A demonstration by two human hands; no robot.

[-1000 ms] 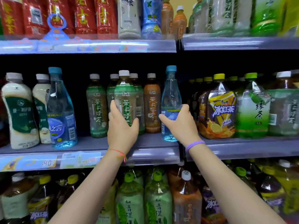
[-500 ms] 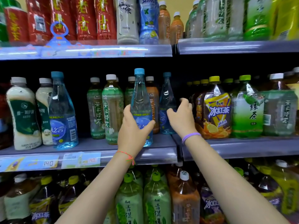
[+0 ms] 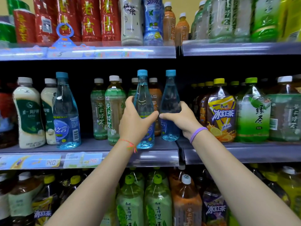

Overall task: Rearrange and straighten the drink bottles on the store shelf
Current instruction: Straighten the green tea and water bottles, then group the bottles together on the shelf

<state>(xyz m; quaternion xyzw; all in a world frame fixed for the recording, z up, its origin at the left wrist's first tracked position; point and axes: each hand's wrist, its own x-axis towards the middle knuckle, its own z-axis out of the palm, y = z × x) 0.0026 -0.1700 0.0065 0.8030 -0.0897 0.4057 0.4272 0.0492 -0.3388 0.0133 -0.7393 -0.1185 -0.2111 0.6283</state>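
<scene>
Two clear blue water bottles with blue caps stand upright on the middle shelf [image 3: 162,155]. My left hand [image 3: 133,123] wraps the front one [image 3: 144,95], which stands near the shelf's front edge. My right hand [image 3: 180,119] grips the second blue bottle [image 3: 170,95], a little further back and to the right. The thumbs of both hands nearly touch between the bottles. A third blue bottle [image 3: 66,111] stands at the left. Green jasmine tea bottles [image 3: 114,108] stand just left of my left hand, and a brown tea bottle [image 3: 154,95] is partly hidden behind the two blue ones.
White milk drink bottles [image 3: 28,111] stand at the far left. Large iced tea [image 3: 221,115] and green tea bottles [image 3: 254,111] fill the shelf to the right. Red bottles line the top shelf [image 3: 114,51]. Green and brown bottles crowd the lower shelf. Price tags [image 3: 83,160] run along the rail.
My left hand left the green tea bottle and took a blue bottle at the shelf front. My right hand slid up the second blue bottle and closed round it; both now stand closer together.
</scene>
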